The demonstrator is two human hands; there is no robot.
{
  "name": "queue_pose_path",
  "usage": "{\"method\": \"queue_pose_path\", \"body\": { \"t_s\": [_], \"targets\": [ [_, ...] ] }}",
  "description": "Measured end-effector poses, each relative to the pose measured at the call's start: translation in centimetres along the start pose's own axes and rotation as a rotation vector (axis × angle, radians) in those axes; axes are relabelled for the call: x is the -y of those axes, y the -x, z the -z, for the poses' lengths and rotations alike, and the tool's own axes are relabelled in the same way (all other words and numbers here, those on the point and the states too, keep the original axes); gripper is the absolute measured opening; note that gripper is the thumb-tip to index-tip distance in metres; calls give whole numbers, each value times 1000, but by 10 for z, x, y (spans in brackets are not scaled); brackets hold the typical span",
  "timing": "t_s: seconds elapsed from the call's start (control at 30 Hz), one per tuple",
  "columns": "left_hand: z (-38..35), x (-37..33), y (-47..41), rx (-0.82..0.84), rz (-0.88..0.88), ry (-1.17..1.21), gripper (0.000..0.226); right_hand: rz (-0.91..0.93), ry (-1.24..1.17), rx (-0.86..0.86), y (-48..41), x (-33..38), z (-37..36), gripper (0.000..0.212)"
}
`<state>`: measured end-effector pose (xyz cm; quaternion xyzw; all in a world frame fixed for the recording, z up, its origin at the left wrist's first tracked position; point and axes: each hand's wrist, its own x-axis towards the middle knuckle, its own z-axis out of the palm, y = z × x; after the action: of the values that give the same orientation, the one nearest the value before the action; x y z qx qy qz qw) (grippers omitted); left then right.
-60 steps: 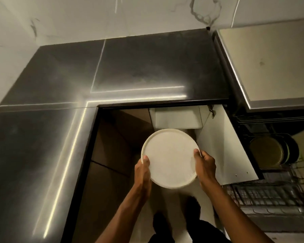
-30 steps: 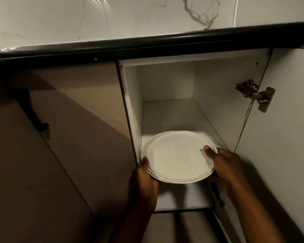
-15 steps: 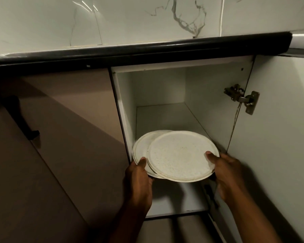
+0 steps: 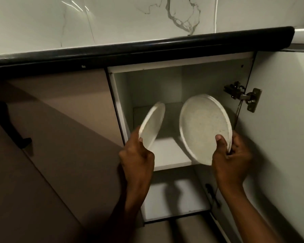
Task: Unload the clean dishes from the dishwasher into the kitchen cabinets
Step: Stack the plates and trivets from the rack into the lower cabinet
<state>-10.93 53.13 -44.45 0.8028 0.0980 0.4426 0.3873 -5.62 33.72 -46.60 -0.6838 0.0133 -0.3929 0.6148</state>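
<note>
In front of the open cabinet, the left hand has its grip clamped on one tilted plate and the right hand on what looks like a small tilted stack, both held above the shelf, so stowing seems unfinished.

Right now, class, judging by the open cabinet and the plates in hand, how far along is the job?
Done: the cabinet door stands open. In hand, at the opening: the left hand grips one tilted plate; the right hand grips what looks like a small stack of plates. Left: neither rests on the shelf yet; both need setting down. The dishwasher is out of view.
</note>
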Motion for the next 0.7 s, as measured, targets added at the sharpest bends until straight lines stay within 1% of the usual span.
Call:
{"method": "queue_pose_path", "body": {
  "t_s": [0.03,0.1,0.2,0.27,0.33,0.4,0.43,0.5,0.53,0.6,0.7],
  "targets": [
    [-3,5,-1,26,-50,-61,61,59,25,10,2,-1,-3,30],
    [-10,13,1,82,-97,-152,73,213,75,37,7,-8,-8,31],
    [-17,16,10,164,-244,-245,76,479,180,105,14,-22,-10,35],
    [-22,18,15,228,-352,-326,76,586,273,102,12,-33,-8,38],
    [-30,27,17,316,-439,-395,77,621,329,128,9,-46,-7,41],
    [-37,41,21,397,-492,-494,73,654,360,219,9,-55,-9,49],
    [-40,47,23,420,-498,-534,69,681,369,277,11,-57,-11,52],
    [-42,56,25,430,-476,-537,64,747,383,382,13,-60,-14,52],
    [-43,58,24,436,-462,-518,67,777,397,421,13,-63,-15,51],
    [-44,61,21,457,-436,-521,81,803,435,486,12,-71,-18,49],
    [-45,71,22,553,-414,-544,91,768,464,576,13,-89,-21,47]
  ]
}}
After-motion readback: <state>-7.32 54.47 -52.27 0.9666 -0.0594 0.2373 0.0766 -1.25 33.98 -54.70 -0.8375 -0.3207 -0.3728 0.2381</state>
